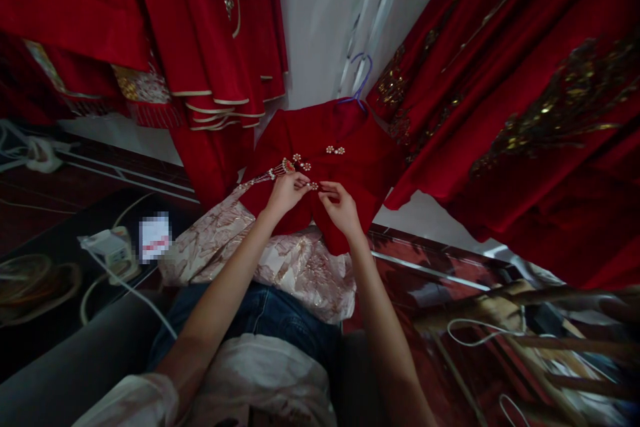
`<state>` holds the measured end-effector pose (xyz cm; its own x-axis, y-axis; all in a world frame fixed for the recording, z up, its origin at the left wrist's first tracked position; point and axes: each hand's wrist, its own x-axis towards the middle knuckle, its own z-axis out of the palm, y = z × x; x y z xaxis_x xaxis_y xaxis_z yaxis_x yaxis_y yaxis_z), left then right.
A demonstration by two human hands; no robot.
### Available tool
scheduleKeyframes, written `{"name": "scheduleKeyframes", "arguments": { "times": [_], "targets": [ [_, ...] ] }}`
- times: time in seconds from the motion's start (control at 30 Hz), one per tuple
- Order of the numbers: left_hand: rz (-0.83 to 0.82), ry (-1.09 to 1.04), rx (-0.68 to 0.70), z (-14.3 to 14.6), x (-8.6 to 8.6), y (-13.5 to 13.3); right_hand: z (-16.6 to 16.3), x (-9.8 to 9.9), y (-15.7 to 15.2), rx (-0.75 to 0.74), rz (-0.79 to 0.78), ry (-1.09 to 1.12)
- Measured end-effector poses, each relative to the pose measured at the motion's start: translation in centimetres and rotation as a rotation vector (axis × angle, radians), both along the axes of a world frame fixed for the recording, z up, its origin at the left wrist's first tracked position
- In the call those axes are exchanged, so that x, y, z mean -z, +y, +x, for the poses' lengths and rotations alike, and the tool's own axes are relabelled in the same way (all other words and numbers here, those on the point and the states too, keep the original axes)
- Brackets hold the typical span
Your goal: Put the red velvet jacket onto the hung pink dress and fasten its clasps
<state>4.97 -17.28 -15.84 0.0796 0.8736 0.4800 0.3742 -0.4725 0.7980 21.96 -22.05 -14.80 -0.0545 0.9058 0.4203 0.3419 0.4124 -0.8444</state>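
A small red jacket [350, 163] on a blue hanger [361, 80] lies spread over my lap, front side up. It bears pearl clasps [335, 150] near the collar and a tasselled ornament [280, 168] on its left side. My left hand [286, 192] pinches a pearl clasp [313, 185] at the jacket's front edge, fingers closed. My right hand [341, 207] is pinched on the red cloth right beside that clasp. Both hands nearly touch.
Red embroidered garments hang at the left [210, 33] and right [525, 113]. Pink-gold brocade cloth [300, 267] lies over my jeans. A white power strip [110, 247] with cables sits on the dark floor at left. Wooden sticks and wire [500, 333] lie lower right.
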Motion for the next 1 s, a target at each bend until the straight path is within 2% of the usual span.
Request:
{"name": "scheduleKeyframes", "arguments": {
  "times": [0.1, 0.33, 0.57, 1.0],
  "targets": [
    [-0.004, -0.042, -0.005, 0.0, 0.0, -0.3, -0.5, 0.4, 0.5, 0.02, -0.016, 0.006],
    [-0.003, -0.13, -0.001, 0.3, 1.2, -0.2, -1.7, 1.2, 1.5, -0.02, -0.056, 0.08],
    [0.03, -0.146, -0.016, 0.6, 1.0, -0.8, -1.2, 1.5, 1.0, -0.074, -0.074, 0.089],
    [0.015, -0.149, -0.061, 1.3, 1.4, -1.2, -1.7, 2.0, 0.4, -0.048, 0.013, 0.015]
  ]
}}
